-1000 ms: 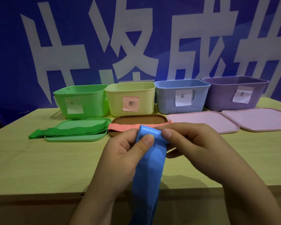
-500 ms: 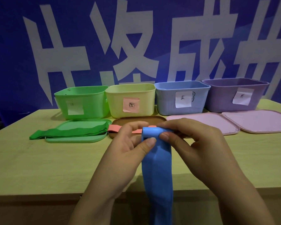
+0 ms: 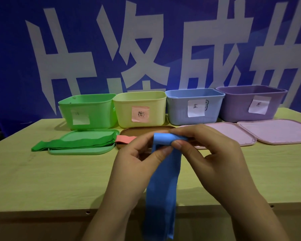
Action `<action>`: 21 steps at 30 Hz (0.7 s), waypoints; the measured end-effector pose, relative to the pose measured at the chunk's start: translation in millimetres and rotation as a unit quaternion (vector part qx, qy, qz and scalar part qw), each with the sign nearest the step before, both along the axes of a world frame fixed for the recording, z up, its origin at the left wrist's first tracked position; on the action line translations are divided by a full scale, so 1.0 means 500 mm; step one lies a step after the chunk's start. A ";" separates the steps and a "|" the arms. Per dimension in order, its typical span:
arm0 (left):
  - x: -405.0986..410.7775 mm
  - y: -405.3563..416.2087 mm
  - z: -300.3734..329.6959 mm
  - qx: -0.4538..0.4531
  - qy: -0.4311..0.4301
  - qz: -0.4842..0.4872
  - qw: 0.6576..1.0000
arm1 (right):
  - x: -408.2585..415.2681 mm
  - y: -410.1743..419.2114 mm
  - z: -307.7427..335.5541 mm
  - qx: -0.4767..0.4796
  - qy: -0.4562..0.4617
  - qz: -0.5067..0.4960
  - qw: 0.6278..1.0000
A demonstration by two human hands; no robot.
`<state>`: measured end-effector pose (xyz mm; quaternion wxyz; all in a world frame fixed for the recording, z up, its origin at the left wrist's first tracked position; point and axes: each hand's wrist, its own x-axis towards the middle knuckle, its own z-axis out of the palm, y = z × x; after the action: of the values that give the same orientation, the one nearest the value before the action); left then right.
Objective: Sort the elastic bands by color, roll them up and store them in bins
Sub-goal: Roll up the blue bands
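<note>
- Left hand [image 3: 137, 159]: forearm enters from below, fingers curled, thumb tip pressed forward in a pinching grip.
- Right hand [image 3: 210, 153]: forearm enters from lower right, fingers arched, thumb meeting left thumb, pinching.

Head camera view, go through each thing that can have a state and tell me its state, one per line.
blue band: top end partly rolled, held by both hands, rest hanging
green bands: flat on green lid
pink band: flat, unrolled
four bins: open, lids off
left hand: pinching band
right hand: pinching band
</note>
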<state>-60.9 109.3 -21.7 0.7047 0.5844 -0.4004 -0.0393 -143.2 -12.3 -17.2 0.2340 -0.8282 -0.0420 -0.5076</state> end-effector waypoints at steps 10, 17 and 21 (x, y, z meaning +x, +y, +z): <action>-0.023 -0.016 -0.012 0.006 0.014 -0.038 0.999 | -0.004 0.003 0.004 0.014 -0.046 0.002 0.999; 0.002 -0.009 -0.011 0.066 0.076 -0.060 0.993 | -0.003 -0.007 -0.004 0.035 -0.043 0.008 0.998; 0.013 -0.004 -0.009 0.080 0.088 -0.091 0.989 | -0.003 -0.012 -0.009 0.044 -0.053 0.005 0.998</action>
<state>-54.5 107.2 -26.0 0.6815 0.5942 -0.3840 -0.1870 -144.5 -18.3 -21.6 0.2700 -0.7885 -0.0358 -0.5514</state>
